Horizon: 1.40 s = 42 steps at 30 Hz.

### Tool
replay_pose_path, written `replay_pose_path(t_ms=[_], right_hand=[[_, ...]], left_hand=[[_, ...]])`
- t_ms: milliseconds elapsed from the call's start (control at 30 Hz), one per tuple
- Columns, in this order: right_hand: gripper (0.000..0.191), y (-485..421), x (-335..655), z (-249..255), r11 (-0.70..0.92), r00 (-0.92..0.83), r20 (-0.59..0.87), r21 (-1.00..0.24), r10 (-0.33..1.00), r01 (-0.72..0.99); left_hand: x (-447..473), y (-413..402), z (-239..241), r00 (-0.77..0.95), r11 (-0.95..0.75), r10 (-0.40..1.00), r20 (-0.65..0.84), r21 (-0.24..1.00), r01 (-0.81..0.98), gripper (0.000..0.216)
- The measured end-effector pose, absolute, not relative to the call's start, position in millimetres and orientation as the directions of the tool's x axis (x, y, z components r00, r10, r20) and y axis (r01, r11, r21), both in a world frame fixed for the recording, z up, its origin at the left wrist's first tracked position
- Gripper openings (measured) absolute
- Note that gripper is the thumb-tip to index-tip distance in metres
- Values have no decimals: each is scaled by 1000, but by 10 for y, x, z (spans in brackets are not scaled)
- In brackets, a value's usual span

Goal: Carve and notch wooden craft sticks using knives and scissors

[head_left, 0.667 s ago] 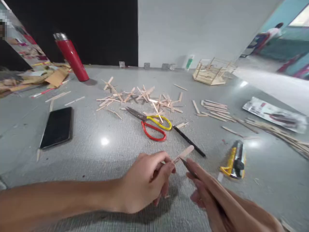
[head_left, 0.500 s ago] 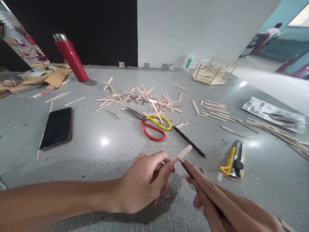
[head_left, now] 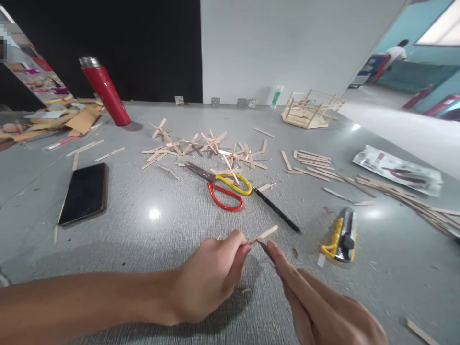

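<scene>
Between thumb and fingers my left hand (head_left: 212, 278) pinches a popsicle stick (head_left: 268, 233), whose rounded end points up and to the right. My right hand (head_left: 316, 297) is closed around a thin knife (head_left: 265, 248), index finger laid along it, with most of the handle hidden in the palm. The dark pointed tip touches or nearly touches the stick close to my left fingertips. Just beyond my hands lie scissors (head_left: 226, 190) with one red and one yellow handle loop, and a black pen (head_left: 276, 210). A yellow and black box cutter (head_left: 343, 237) rests to the right.
Loose cut sticks (head_left: 212, 146) are scattered behind the scissors. A phone (head_left: 84, 194) and a red bottle (head_left: 106, 91) are on the left. At the back right stands a small stick frame (head_left: 309, 112), with a white packet (head_left: 397, 170) nearer. A person (head_left: 397, 51) is far off.
My right hand has come closer in and rolled over, with its blade tip nearer my left fingertips. The popsicle stick has turned more edge-on. The view has shifted slightly.
</scene>
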State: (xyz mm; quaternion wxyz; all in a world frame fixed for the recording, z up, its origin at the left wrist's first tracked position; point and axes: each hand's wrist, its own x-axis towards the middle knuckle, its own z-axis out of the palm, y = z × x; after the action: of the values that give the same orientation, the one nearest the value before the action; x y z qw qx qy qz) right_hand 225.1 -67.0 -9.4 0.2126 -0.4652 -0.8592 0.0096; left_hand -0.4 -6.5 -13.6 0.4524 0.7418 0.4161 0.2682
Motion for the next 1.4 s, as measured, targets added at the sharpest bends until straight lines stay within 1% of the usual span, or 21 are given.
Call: replay_pose_path(t_ms=[33,133,200,267,400,500,567,633,733,800,967,1033,1167,1300,1400], right_hand=[[72,-655,2224,-100,559,-465,349,-251,814,790],[49,-567,2112,-77,522,-399,360,-371,843,768],[41,-494,2043,-47,487,-352,352,-451,867,748],[39,-433,2004,-20,438,-322,301,-525,898,730],[39,-380,1998,0,245,-270,67,-663,961,707],[43,-376,2007,-13,99,-239,-87,-739,967,666],[42,-375,2009,-32,39,-229,-137,-777,964,628],[41,-370,2008,-50,56,-235,-116,-785,965,617],[39,-354,2003,-48,233,-297,38,-719,954,655],[40,-337,1998,-20,303,-320,104,-677,942,671],[41,-293,1974,71,247,-288,51,-668,956,702],[40,-281,1961,87,222,-270,34,-672,962,707],[34,-276,1948,87,162,-209,14,-685,978,711],[41,-275,1958,92,148,-243,-35,-707,969,691],[39,-257,1963,117,141,-263,-57,-726,963,674]], left_hand=[[-3,-65,-149,507,-246,862,19,890,385,39],[5,-58,-164,495,-259,869,21,871,418,37],[11,-51,-155,480,-258,877,15,858,444,37],[16,-45,-138,469,-249,883,1,849,466,37],[21,-43,-117,461,-245,887,-9,838,488,37],[30,-43,-119,455,-252,890,-4,828,500,37],[39,-40,-121,448,-255,894,-2,819,513,38],[46,-37,-119,441,-256,897,-5,808,531,38],[45,-29,-105,451,-259,892,-27,787,560,38],[29,-17,-81,469,-271,882,-46,766,583,38],[-67,39,39,568,-352,818,-87,705,615,26],[-98,64,79,597,-378,797,-95,692,615,25],[-90,93,70,575,-385,813,-91,656,649,35],[-45,82,-15,551,-400,832,-64,620,675,33],[-30,74,-67,538,-406,842,-46,603,687,33]])
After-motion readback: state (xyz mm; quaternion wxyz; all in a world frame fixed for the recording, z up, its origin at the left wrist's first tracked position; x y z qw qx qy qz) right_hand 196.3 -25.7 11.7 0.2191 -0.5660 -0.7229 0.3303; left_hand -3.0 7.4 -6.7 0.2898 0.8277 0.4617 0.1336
